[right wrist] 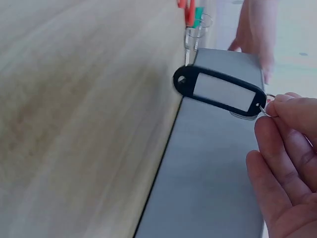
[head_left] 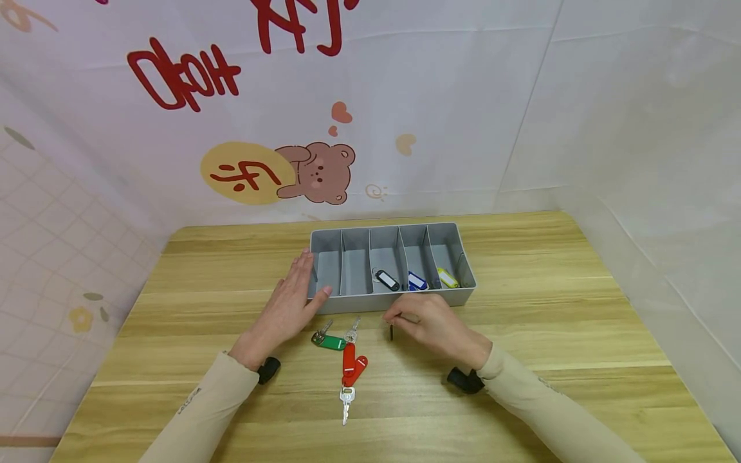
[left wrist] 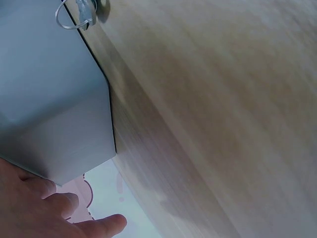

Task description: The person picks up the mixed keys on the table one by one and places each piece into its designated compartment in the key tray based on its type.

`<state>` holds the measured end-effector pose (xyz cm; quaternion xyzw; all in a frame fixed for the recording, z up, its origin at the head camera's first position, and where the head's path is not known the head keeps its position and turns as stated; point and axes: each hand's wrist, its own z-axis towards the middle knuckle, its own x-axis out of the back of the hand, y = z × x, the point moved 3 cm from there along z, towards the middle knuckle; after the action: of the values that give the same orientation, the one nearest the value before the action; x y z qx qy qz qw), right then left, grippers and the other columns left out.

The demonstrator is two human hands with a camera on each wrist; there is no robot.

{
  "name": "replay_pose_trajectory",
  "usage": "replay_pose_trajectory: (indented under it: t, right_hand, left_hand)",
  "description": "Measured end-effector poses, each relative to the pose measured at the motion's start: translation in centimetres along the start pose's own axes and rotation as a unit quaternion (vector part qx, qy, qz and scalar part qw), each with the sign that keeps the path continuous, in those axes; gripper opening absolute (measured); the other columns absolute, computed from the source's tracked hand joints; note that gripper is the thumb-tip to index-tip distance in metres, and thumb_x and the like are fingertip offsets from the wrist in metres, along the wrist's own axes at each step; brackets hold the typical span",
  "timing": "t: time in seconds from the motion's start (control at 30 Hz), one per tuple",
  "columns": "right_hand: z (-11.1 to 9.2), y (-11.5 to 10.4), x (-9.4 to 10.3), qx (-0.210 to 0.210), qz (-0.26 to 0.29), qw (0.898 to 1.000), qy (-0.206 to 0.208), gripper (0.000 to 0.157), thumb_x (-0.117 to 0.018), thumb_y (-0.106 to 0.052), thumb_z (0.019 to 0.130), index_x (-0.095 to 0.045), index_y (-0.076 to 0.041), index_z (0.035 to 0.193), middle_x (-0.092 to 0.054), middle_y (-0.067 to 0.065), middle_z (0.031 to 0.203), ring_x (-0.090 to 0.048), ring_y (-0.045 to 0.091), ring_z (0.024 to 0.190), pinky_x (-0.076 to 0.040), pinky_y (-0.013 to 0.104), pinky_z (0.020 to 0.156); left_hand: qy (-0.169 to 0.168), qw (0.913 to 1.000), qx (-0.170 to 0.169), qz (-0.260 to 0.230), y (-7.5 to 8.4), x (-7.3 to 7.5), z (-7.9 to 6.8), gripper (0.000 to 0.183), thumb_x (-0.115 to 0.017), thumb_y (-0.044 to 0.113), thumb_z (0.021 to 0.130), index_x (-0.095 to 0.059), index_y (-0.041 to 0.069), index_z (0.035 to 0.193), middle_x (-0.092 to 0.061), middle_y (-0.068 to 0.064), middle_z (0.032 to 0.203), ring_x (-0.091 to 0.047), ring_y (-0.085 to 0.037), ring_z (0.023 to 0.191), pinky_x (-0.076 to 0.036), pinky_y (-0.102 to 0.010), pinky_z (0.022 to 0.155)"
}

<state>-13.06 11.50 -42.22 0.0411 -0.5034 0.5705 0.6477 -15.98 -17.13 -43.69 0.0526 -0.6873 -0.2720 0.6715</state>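
My right hand [head_left: 431, 321] pinches the metal ring of a black key tag [right wrist: 223, 91] between thumb and finger. The tag, with its white label, hangs in front of the grey compartment tray [head_left: 359, 303]. A key behind the tag is mostly hidden. My left hand [head_left: 286, 299] rests with extended fingers on the tray's left end, the thumb over its front rim. Inside the tray, a black key tag [head_left: 386, 280] lies in the middle compartment, blue tags [head_left: 417, 281] in the one right of it, and a yellow tag [head_left: 448, 278] in the rightmost.
On the wooden table [head_left: 521, 399], left of my right hand, lie a green key tag [head_left: 332, 343] and two overlapping red key tags [head_left: 348, 360] with keys. A key [head_left: 346, 404] points toward the front edge. A printed white curtain [head_left: 440, 96] stands behind.
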Motion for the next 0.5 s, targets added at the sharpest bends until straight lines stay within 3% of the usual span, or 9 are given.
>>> replay_pose_trajectory:
  t: [0.5]
  right_hand:
    - [0.8, -0.7, 1.7, -0.004, 0.005, 0.999, 0.034, 0.02, -0.081, 0.004, 0.085, -0.079, -0.009, 0.1, -0.077, -0.005, 0.097, -0.072, 0.01, 0.091, -0.058, 0.024, 0.081]
  left_hand:
    - [0.001, 1.0, 0.001, -0.006, 0.1, 0.1, -0.1, 0.088, -0.046, 0.054, 0.107, -0.01, -0.002, 0.165, -0.004, -0.016, 0.173, -0.012, -0.041, 0.157, -0.025, -0.07, 0.116]
